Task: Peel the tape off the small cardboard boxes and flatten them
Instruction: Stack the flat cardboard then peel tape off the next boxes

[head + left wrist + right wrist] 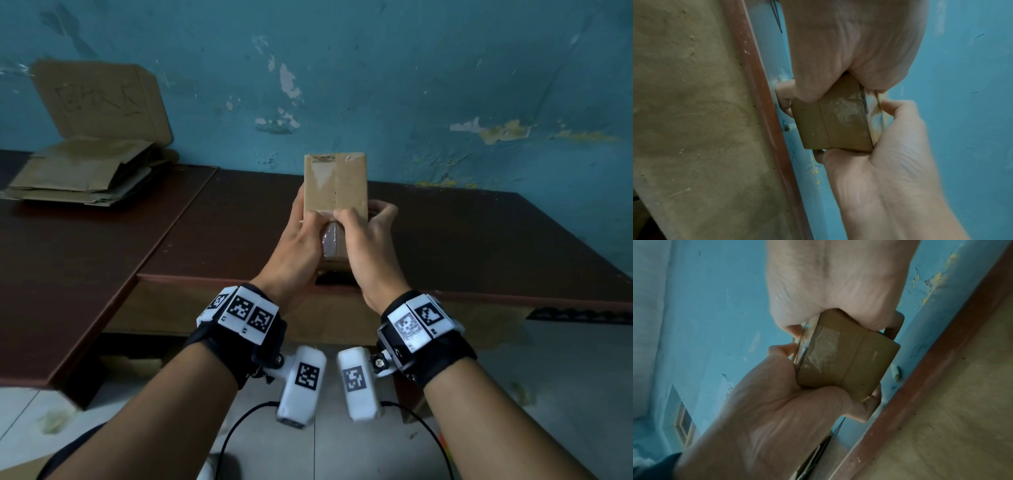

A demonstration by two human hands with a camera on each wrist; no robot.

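Observation:
I hold a small cardboard box (335, 185) upright above the table's front edge, with both hands around its lower half. My left hand (298, 240) grips the left side, its fingers reaching behind the box. My right hand (366, 240) grips the right side. Both thumbs meet on the front face, where a clear tape strip (330, 240) has lifted and curls down between them. In the left wrist view the box (830, 125) shows its bottom end with the loose tape (876, 112) at my right thumb. The right wrist view shows the same box (849, 363) and tape (804, 340).
A dark brown table (462, 240) lies under the box, against a peeling blue wall. At the back left sits a stack of flattened cardboard (78, 171), with a cardboard sheet (102, 99) leaning on the wall behind it. A black cable (239, 435) hangs over the tiled floor.

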